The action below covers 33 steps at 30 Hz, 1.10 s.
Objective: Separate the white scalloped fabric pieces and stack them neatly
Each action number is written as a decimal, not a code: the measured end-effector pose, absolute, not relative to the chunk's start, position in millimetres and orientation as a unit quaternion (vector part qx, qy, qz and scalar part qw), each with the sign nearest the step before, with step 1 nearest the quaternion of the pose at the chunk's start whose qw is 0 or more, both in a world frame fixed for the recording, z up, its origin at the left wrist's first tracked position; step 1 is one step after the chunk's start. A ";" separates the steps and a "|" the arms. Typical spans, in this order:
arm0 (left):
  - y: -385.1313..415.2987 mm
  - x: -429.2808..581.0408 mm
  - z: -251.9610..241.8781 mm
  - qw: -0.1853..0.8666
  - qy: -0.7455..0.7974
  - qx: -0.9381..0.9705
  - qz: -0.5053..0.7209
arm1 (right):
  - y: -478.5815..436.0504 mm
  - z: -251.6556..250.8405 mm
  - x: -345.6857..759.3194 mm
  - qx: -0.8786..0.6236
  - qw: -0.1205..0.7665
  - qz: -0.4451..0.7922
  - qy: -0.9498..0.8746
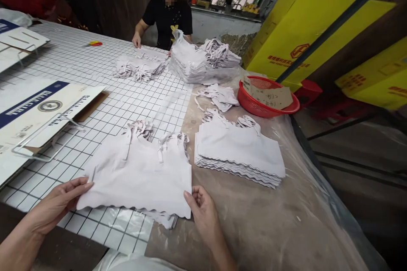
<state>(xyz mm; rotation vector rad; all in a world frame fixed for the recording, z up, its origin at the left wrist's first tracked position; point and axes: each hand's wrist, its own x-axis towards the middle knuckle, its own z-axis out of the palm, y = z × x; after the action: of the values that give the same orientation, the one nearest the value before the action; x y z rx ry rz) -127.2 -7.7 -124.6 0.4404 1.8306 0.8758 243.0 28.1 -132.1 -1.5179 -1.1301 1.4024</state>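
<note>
A stack of pale lilac camisole tops [140, 173] with thin straps and wavy hems lies on the table in front of me. My left hand [59, 203] pinches the stack's lower left corner. My right hand [203, 211] grips the lower right corner, thumb on top. A second, neater stack of the same tops [241, 152] lies to the right on clear plastic sheeting.
A red basket [267, 108] with a cardboard tag stands behind the right stack. Printed cardboard inserts [41, 114] under a wire frame lie at left. Across the gridded table [95, 72] a person in black [167, 17] handles more tops beside a plastic bag of them [197, 61]. Yellow boxes [305, 34] stand right.
</note>
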 end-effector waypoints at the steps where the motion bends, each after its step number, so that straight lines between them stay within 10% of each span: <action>1: -7.2 -124.6 -121.1 0.525 0.750 0.169 0.366 | 27.4 -131.9 245.7 -0.599 0.383 0.547 -0.441; 33: -23.1 -85.1 -113.2 0.477 0.746 0.376 0.274 | 9.8 -150.9 271.9 -0.614 0.267 0.645 -0.368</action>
<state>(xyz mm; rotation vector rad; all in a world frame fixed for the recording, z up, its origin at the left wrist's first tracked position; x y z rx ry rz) -85.1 -23.1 -113.2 0.9173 1.8213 0.6688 271.9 9.8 -150.9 -1.6578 -0.9923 1.7414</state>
